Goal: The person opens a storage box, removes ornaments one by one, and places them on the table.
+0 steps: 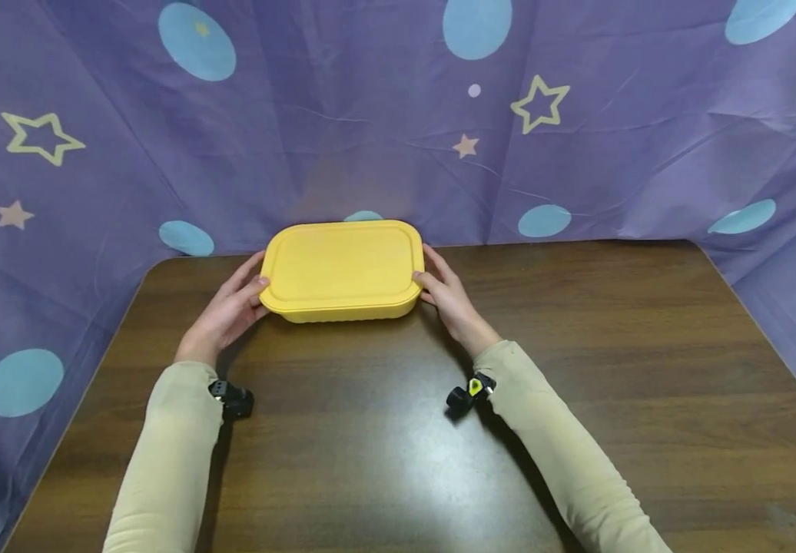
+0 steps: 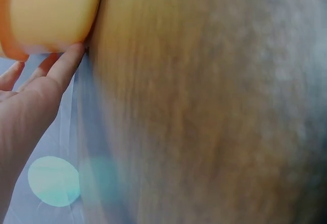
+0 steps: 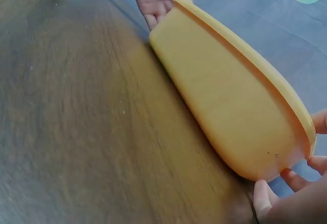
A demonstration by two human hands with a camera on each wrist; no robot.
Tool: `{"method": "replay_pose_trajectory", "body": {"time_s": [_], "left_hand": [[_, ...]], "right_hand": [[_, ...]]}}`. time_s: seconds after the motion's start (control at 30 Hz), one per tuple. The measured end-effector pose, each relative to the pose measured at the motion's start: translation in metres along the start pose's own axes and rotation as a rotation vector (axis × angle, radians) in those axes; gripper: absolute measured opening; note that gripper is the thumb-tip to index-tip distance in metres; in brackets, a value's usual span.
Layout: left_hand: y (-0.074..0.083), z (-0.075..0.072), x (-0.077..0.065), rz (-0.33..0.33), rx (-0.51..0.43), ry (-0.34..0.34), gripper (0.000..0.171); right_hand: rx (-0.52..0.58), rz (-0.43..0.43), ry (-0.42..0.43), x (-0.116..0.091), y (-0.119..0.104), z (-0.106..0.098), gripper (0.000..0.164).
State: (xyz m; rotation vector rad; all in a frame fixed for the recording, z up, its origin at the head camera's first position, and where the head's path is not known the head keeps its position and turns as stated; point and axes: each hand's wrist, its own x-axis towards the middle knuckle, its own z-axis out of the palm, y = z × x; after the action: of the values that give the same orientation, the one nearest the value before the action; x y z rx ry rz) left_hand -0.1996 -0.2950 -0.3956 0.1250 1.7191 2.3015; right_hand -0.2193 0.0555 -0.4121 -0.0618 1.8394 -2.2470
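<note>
A yellow lidded container, rectangular with rounded corners, is at the far edge of the wooden table, its lid on. My left hand holds its left end, thumb at the lid's rim and fingers along the side. At the opposite end my right hand grips it the same way, thumb on the lid's edge. The left wrist view has the container's end with fingertips against it. In the right wrist view the long side shows, its base close to the tabletop. The contents are hidden under the lid.
The brown wooden table spreads in front of the container. Right behind its far edge hangs a purple cloth with stars and blue dots. Small black cameras are strapped to both wrists, low over the table.
</note>
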Motion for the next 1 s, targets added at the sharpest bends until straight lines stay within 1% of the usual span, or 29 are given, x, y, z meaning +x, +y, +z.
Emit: {"method": "replay_pose_trajectory", "body": {"time_s": [0.13,0.23,0.4,0.5,0.63,0.7,0.83,1.0], "left_hand": [[-0.002,0.000,0.001,0.009,0.011,-0.008,0.063],[-0.001,0.003,0.001,0.027,0.016,-0.007,0.062],[0.001,0.010,0.003,0.063,0.011,0.022,0.059],[0.005,0.015,0.003,0.086,0.049,0.068,0.058],[0.012,0.022,0.002,0.111,0.107,0.127,0.058],[0.014,0.024,0.000,0.116,0.128,0.146,0.058],[0.020,0.027,-0.006,0.129,0.159,0.150,0.059],[0.025,0.028,-0.012,0.147,0.171,0.134,0.061]], "right_hand": [[0.032,0.001,0.010,-0.002,0.001,0.002,0.064],[0.049,0.004,0.020,-0.004,0.000,0.003,0.064],[0.054,-0.008,0.028,-0.004,-0.003,0.003,0.064],[-0.019,-0.064,0.038,-0.005,-0.005,0.002,0.066],[-0.174,-0.176,0.086,-0.009,-0.010,-0.001,0.069],[-0.223,-0.213,0.107,-0.011,-0.011,-0.001,0.071],[-0.218,-0.263,0.107,-0.017,-0.011,0.000,0.075],[-0.184,-0.307,0.091,-0.025,-0.012,0.002,0.073]]}}
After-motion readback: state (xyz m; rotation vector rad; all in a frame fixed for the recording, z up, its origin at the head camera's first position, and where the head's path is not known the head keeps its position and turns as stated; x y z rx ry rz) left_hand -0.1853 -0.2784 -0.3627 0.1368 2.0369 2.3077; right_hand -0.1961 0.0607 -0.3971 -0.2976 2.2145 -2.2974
